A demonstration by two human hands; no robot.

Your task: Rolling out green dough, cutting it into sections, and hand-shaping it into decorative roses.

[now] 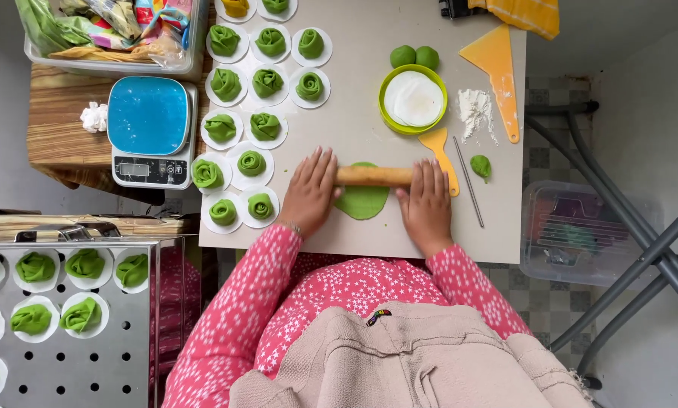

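A wooden rolling pin (pixel 374 176) lies across a flat disc of green dough (pixel 363 201) on the grey table (pixel 354 98). My left hand (pixel 309 191) presses flat on the pin's left end, fingers spread. On the pin's right end rests my right hand (pixel 427 202), also flat. Several folded green dumplings on white paper rounds (pixel 252 91) sit in rows to the left of my left hand.
Two green dough balls (pixel 414 57), a green bowl of white paper rounds (pixel 413 99), a flour pile (pixel 473 109), orange scrapers (pixel 497 68), a metal stick (pixel 468 181) and a small dough bit (pixel 481 165) lie right. A blue-topped scale (pixel 150 128) and a perforated steamer tray (pixel 52 332) stand left.
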